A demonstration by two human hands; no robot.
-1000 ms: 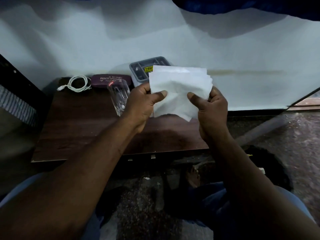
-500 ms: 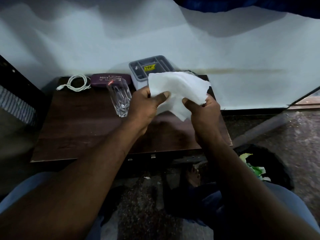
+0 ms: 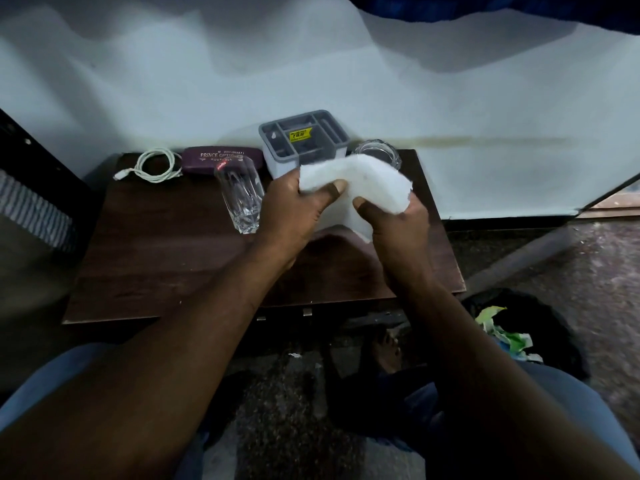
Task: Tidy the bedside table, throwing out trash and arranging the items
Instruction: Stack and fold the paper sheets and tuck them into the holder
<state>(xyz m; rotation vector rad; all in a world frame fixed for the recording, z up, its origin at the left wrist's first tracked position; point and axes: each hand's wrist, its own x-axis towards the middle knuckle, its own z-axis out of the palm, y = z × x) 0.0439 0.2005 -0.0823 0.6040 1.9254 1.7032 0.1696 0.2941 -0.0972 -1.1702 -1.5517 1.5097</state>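
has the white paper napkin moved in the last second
Yes. The white paper napkin has dropped lower and bunched up, uncovering the grey plastic organiser it partly hid.

The white napkin (image 3: 360, 183) covers most fingers of the left hand (image 3: 298, 209) and the right hand (image 3: 394, 223), and it hides the front of the round glass bowl (image 3: 377, 152). The words on the yellow sticker (image 3: 300, 134) are too small to read — and the tall glass (image 3: 240, 195) blocks the end of the gold words on the purple case (image 3: 204, 161). The right arm (image 3: 485, 341) hides part of the black bin (image 3: 540, 306).
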